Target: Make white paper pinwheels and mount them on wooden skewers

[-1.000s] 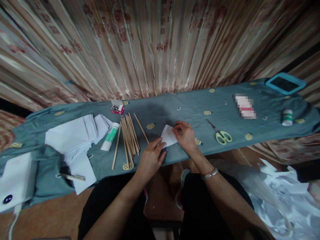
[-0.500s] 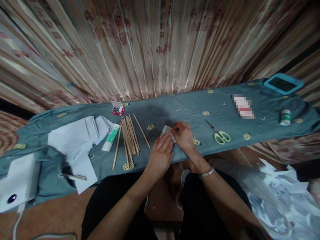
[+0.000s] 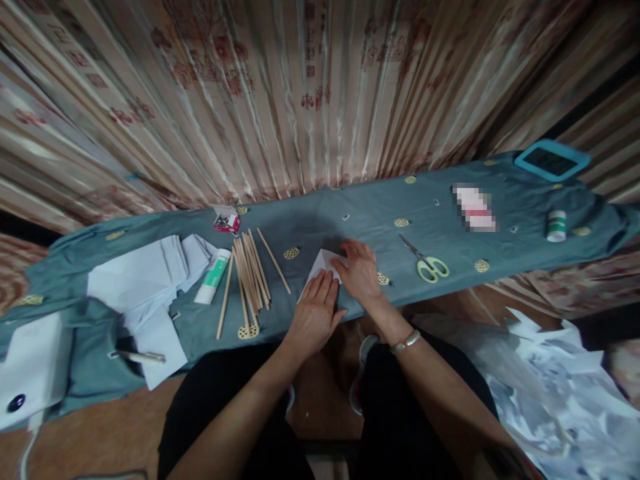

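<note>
1. The left hand (image 3: 311, 323) lies palm down, its fingers (image 3: 320, 287) straight and side by side, flat on the white paper (image 3: 324, 257), with the thumb held out towards the right.
2. The right hand (image 3: 359, 270) is bent over the paper's right side, thumb and fingertips close to its surface; whether they pinch its edge I cannot tell.
3. The paper lies on the tabletop (image 3: 370, 207) under the left fingers and beside the right thumb, its visible part showing just beyond the left fingertips.
4. Left of the fingers, one wooden stick (image 3: 274, 261) lies slanted on its own; further left is a loose bunch of sticks (image 3: 254, 273).
5. Past that bunch, well left of the fingers, a green-and-white tube (image 3: 213, 275) touches or nearly touches a spread of white sheets (image 3: 133, 270).
6. Beyond and left of the fingers stands a small open box (image 3: 227, 220) with shiny bits inside.
7. Far left and nearer the body than the fingers are a pen (image 3: 140, 358) and a white device (image 3: 37, 363).
8. Right of the fingers lie scissors (image 3: 429, 267) with pale green handles, points away from the body.
9. Farther right are a pixelated pinkish item (image 3: 475, 208), a green-and-white container (image 3: 557, 227) and a blue-framed screen (image 3: 553, 160).
</note>
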The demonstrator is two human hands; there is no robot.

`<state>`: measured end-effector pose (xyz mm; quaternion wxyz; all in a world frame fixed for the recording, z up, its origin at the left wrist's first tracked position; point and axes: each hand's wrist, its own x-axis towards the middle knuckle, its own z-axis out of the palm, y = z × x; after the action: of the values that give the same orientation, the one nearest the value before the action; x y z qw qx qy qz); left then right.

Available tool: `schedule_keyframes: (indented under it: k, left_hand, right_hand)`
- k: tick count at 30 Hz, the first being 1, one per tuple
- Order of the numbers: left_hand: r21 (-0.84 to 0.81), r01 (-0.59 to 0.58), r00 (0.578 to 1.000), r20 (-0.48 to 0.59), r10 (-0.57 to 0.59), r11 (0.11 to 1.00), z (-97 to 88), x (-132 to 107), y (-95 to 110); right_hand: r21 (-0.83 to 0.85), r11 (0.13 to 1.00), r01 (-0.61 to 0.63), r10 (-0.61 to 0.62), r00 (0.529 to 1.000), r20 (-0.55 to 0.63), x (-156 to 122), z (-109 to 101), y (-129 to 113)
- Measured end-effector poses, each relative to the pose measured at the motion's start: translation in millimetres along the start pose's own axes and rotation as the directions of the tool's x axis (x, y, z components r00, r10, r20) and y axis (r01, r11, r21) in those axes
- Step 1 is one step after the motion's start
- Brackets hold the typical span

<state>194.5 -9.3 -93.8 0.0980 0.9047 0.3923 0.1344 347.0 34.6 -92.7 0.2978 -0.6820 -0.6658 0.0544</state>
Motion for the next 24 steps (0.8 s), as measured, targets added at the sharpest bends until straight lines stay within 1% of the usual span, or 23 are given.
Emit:
schedule_keyframes:
  k: [4,8,10,12,14,20,22,24]
  left_hand:
    - [0.021,-0.005,1.000,0.001,0.005,1.000,0.8,1.1,0.2]
    - [0.013,-0.016,1.000,-0.003,0.016,1.000,1.0,0.5,-1.8]
    - [0.012,-0.020,1.000,0.002,0.020,1.000,-0.1,-3.9,-3.7]
    - [0.023,-0.020,1.000,0.004,0.020,1.000,-2.8,-13.0,-5.7]
    - [0.042,-0.019,1.000,0.002,0.019,0.999,-6.8,-26.5,-7.4]
    - [0.118,-0.028,1.000,0.009,0.027,0.993,-16.6,-70.7,-9.5]
    - [0.145,-0.025,1.000,0.010,0.024,0.989,-17.0,-78.4,-9.0]
    - [0.158,-0.018,1.000,0.004,0.018,0.987,-16.6,-81.4,-7.9]
  right_hand:
    - [-0.092,0.995,0.025,-0.025,1.000,0.004,-15.8,-9.7,9.9]
    - [-0.120,0.991,-0.055,0.050,0.998,-0.044,-26.4,-21.4,36.1]
    - [-0.120,0.989,-0.086,0.078,0.994,-0.074,-28.8,-25.6,49.6]
    - [-0.113,0.988,-0.101,0.091,0.992,-0.085,-30.2,-27.2,59.3]
    - [-0.100,0.990,-0.102,0.093,0.992,-0.091,-30.8,-26.7,64.2]
    - [-0.074,0.989,-0.126,0.119,0.989,-0.086,-30.5,-23.6,62.7]
    - [-0.074,0.988,-0.138,0.132,0.988,-0.079,-29.9,-24.1,61.5]
    - [-0.047,0.987,-0.154,0.149,0.984,-0.097,-28.5,-25.8,60.9]
